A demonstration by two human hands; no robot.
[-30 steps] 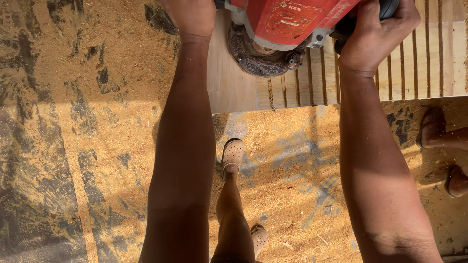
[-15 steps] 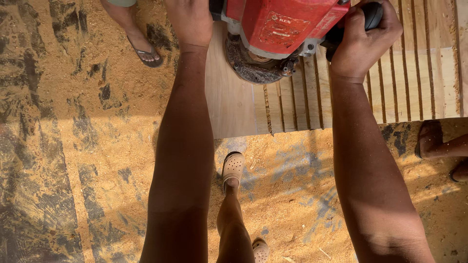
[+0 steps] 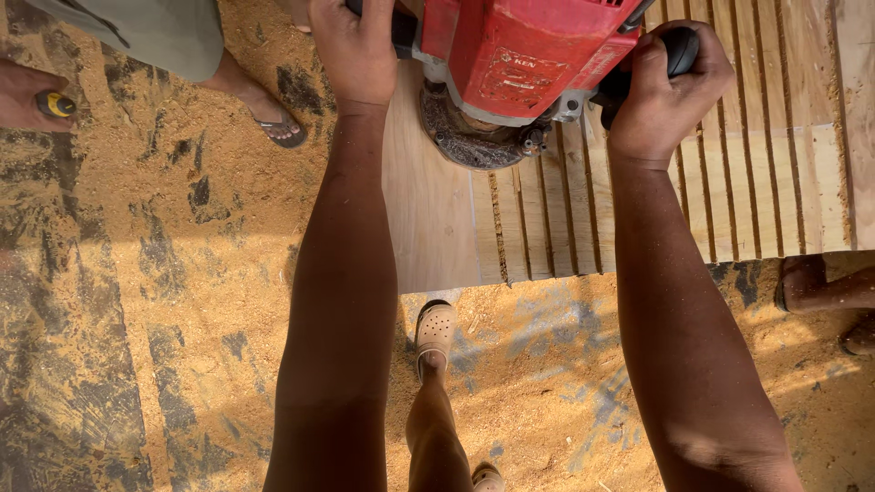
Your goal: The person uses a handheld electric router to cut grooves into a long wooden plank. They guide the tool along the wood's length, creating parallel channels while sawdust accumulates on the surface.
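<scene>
Both hands grip a red power router [image 3: 524, 64] that sits with its round base on a pale wooden board [image 3: 428, 210]. The left hand [image 3: 354, 50] has its fingers curled tight around the left handle; the right hand [image 3: 661, 91] wraps closed around the black right handle [image 3: 682, 47]. Parallel grooves [image 3: 638, 200] run across the board to the router's right. Below, the person's clog-shod foot [image 3: 435, 330] stands on a sawdust-covered floor [image 3: 146, 273]. Another person's sandalled foot [image 3: 273, 123] stands at the upper left.
</scene>
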